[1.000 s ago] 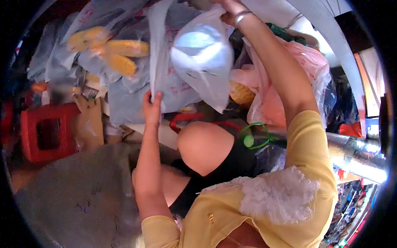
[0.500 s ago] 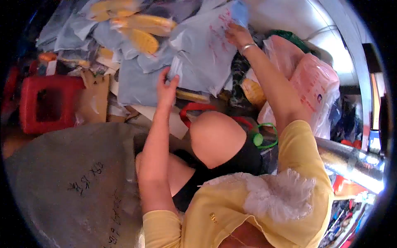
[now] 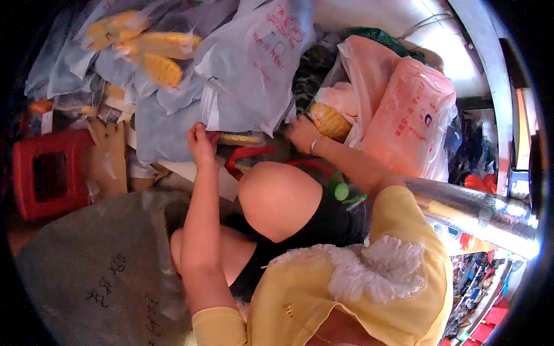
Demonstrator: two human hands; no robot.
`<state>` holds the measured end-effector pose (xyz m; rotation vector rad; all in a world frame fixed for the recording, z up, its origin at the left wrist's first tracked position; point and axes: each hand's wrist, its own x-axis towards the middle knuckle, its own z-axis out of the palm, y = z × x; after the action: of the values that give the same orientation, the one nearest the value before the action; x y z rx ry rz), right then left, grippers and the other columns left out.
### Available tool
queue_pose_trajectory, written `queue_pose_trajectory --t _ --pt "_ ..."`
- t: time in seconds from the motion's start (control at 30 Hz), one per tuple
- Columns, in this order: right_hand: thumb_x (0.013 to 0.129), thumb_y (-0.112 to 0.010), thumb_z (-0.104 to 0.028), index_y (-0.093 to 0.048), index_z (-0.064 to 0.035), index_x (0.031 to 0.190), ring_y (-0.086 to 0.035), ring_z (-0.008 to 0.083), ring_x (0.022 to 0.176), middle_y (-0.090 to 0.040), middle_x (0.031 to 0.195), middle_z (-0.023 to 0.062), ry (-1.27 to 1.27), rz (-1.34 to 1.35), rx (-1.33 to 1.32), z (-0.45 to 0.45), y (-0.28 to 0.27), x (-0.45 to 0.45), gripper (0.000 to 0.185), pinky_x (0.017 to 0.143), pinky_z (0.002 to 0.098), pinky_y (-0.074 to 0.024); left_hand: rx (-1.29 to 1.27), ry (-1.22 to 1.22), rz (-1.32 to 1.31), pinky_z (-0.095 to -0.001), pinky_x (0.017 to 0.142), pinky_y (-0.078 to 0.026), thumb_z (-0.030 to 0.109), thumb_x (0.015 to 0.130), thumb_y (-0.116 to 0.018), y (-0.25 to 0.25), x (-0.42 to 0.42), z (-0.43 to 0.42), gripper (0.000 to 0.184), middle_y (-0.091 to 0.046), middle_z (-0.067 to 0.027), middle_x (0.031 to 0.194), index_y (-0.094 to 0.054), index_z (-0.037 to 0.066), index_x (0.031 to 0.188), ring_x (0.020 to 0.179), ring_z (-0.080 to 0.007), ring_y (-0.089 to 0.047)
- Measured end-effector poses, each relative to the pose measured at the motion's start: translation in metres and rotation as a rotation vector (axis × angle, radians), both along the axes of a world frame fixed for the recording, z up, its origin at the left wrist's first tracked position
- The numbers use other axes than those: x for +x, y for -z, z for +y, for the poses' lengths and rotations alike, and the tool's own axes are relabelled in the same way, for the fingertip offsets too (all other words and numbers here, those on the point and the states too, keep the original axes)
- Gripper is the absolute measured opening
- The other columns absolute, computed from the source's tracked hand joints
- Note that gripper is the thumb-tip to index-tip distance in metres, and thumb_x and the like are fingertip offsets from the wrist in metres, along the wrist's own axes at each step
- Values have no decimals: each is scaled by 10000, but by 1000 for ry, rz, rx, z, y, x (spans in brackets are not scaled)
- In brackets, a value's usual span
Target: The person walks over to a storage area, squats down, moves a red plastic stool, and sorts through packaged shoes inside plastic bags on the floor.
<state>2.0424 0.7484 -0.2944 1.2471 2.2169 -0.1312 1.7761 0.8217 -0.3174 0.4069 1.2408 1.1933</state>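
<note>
Right hand [image 3: 302,136] lowered from upper centre, now near grey bag [image 3: 248,72], top centre; left hand [image 3: 202,147] at its hem. Grip closure unclear, both. Likely bag-settling; calls for steadied hem.

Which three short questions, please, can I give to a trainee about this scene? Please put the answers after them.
1. True or false: the bracelet is on the person's right wrist.
2. Which is nearest to the left hand?
A) the pink-filled bag
B) the grey plastic bags
C) the green ring
3. Fill in one word: the red plastic frame lies on the person's ____ side.

Key: 1 true; 2 B; 3 left.
</note>
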Motion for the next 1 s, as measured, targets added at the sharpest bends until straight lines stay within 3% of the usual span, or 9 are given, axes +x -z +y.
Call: queue_pose_trajectory --t 0.17,0.23,0.33,0.53,0.6,0.67,0.77,0.9,1.0 --pt "737 -517 -208 -597 -157 897 -473 166 977 -564 976 -1 -255 -150 25 -18 12 -1 186 849 367 -295 -15 15 37 -291 614 -455 228 831 -516 -4 -1 0 232 -505 -31 822 -469 74 998 696 -143 -525" --pt "733 -523 -210 -596 -151 899 -480 160 969 -566 974 14 -96 -188 -3 -14 32 -2 191 850 333 -294 5 37 58 -271 620 -461 207 844 -493 -13 -3 2 205 -500 -32 878 -474 69 994 716 -133 -519" --pt "683 -563 -176 -601 -140 875 -502 160 935 -577 915 27 58 -285 -174 3 -17 -8 199 847 313 -306 -52 70 18 -259 618 -449 201 830 -515 -26 -13 -4 208 -517 -19 864 -488 83 999 714 -123 -519" --pt "492 -634 -74 -595 -119 832 -546 270 793 -583 783 64 188 180 89 23 -80 71 346 695 353 -432 -37 100 -63 -269 628 -432 199 815 -532 -16 -14 7 232 -538 -14 882 -495 110 1025 746 -132 -526" --pt "526 -627 -48 -587 -82 891 -560 273 786 -594 819 93 407 161 63 50 -137 61 369 685 325 -440 -45 87 -53 -275 636 -431 198 818 -525 -22 -16 5 236 -536 -24 925 -491 107 1033 785 -143 -527" --pt "649 -537 -72 -589 -110 966 -547 305 899 -595 934 104 486 529 263 77 -149 86 323 763 381 -447 -38 74 -78 -277 646 -431 199 819 -524 -25 -20 6 239 -535 -27 938 -488 104 1036 799 -144 -525" --pt "675 -565 -85 -593 -91 957 -535 289 934 -587 987 102 551 525 128 116 -159 108 283 807 356 -427 -28 63 -108 -284 670 -430 202 820 -523 -26 -17 11 247 -533 -34 955 -484 98 1040 819 -147 -521" --pt "700 -578 -114 -593 -94 958 -527 271 950 -581 1011 92 553 624 210 127 -152 103 259 816 335 -414 -44 63 -94 -298 706 -425 206 822 -519 -38 -24 7 248 -535 -42 966 -483 95 1041 831 -156 -518" --pt "691 -572 -93 -574 -95 996 -554 241 882 -607 948 94 679 483 155 120 -181 82 305 782 309 -422 -1 80 -137 -302 711 -424 206 822 -519 -26 -27 13 255 -535 -47 970 -481 96 1049 836 -163 -517"
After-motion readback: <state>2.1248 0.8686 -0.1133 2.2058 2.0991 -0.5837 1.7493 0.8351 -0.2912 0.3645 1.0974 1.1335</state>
